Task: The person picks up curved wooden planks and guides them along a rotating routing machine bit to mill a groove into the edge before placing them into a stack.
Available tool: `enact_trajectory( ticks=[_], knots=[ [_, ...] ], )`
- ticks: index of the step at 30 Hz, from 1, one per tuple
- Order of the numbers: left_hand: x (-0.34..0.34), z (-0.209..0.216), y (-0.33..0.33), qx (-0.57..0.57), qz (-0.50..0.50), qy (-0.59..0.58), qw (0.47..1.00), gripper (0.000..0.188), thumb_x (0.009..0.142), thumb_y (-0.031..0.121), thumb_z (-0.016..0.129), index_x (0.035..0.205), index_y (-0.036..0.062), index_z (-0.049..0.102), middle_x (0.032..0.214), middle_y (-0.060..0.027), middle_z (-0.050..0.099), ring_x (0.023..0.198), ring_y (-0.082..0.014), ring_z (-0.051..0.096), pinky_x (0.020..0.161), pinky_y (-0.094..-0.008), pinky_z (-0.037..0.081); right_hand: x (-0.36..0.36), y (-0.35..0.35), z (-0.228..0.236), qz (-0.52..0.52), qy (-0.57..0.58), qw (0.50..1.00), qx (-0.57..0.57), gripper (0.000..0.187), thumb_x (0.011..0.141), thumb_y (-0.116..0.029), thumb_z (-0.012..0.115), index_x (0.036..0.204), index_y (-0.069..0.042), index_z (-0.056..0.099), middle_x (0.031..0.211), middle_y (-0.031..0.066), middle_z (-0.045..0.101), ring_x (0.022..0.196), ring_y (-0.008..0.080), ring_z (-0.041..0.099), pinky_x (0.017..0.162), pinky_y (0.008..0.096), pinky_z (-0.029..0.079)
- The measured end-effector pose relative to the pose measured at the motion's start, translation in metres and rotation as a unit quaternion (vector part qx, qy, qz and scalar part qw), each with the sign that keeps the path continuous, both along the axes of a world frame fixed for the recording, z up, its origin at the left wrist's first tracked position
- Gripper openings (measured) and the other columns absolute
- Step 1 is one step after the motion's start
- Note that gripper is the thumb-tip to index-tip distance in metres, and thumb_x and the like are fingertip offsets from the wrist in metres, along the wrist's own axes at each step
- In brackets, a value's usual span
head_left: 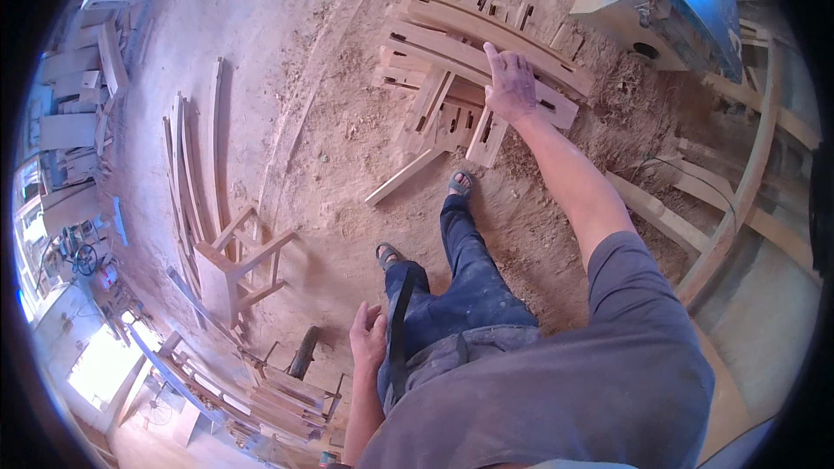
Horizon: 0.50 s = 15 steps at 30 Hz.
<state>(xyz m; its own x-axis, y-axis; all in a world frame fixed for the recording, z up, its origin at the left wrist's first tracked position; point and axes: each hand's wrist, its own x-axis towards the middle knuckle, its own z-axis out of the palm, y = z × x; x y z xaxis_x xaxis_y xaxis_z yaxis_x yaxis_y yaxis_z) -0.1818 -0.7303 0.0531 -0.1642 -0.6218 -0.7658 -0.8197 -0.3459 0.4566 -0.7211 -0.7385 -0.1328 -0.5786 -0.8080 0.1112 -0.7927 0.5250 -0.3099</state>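
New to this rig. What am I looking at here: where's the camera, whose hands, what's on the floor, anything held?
There is one picture, from a wide fisheye camera worn on a person's head and looking down, so straight edges bend near the rim. No machine does the handling: the hands are the wearer's own. The right hand reaches forward and rests flat on a pile of curved wooden slats with slots cut in them; it does not visibly grip one. The left hand hangs open by the thigh, holding nothing. The floor is covered in sawdust. A small wooden stool frame stands to the left, and a blue machine sits at the upper right.
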Motion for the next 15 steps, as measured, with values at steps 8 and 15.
enact_trajectory(
  ticks=[8,15],
  knots=[
    [0.098,-0.039,0.046,0.034,0.034,-0.088,0.995,0.061,0.094,0.011,0.064,0.146,-0.0124,0.041,0.116,-0.0162,0.070,0.101,-0.0183,0.067,0.088,-0.0304,0.054,-0.040,-0.032,0.002,-0.043,0.033,0.979,0.194,0.114,0.064,-0.029,0.079,0.160,-0.015,0.019,0.156,0.0266,0.023,0.142,0.0516,0.026,0.120,0.0637,0.010],
    [0.077,-0.023,0.051,0.064,0.045,-0.088,0.993,0.060,0.094,0.010,0.064,0.145,-0.0132,0.041,0.113,-0.0162,0.072,0.102,-0.0220,0.068,0.093,-0.0322,0.052,-0.040,-0.044,0.040,-0.082,-0.081,0.963,0.243,0.114,0.061,-0.030,0.077,0.159,-0.019,0.020,0.144,0.0258,0.038,0.135,0.0480,0.038,0.116,0.0576,0.026]
  ],
)
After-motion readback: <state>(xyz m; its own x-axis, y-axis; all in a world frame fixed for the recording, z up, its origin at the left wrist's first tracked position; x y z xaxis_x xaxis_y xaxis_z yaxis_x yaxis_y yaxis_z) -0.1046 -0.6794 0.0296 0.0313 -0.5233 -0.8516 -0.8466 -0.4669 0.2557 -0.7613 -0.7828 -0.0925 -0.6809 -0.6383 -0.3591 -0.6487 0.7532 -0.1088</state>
